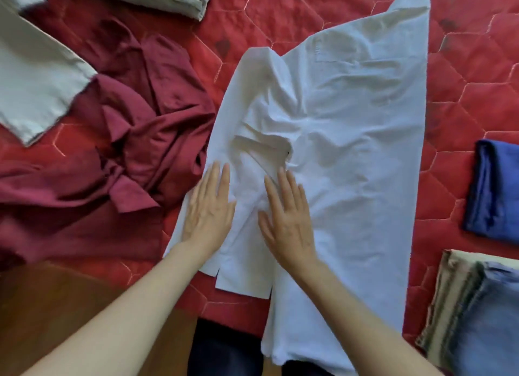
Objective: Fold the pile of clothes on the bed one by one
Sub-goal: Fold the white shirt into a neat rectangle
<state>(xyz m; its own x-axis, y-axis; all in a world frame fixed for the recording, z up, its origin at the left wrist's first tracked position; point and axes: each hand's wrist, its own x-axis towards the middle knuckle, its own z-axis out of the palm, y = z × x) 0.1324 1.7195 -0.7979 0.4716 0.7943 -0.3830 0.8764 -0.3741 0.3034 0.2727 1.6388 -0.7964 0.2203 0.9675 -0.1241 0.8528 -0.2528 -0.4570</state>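
Your left hand [209, 207] and right hand [286, 215] lie flat, fingers straight, pressing the white shirt [337, 140] spread on the red bed [463, 95], gripping nothing. A crumpled maroon garment [134, 140] sits just left; folded blue clothes [497, 190] lie right.

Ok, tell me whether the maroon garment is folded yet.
Not folded: the maroon garment lies crumpled in a heap on the red bedcover, left of the white shirt.

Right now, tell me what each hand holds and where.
Nothing is gripped. The left hand and right hand both press flat, fingers straight, on the white shirt, on its folded-over left part.
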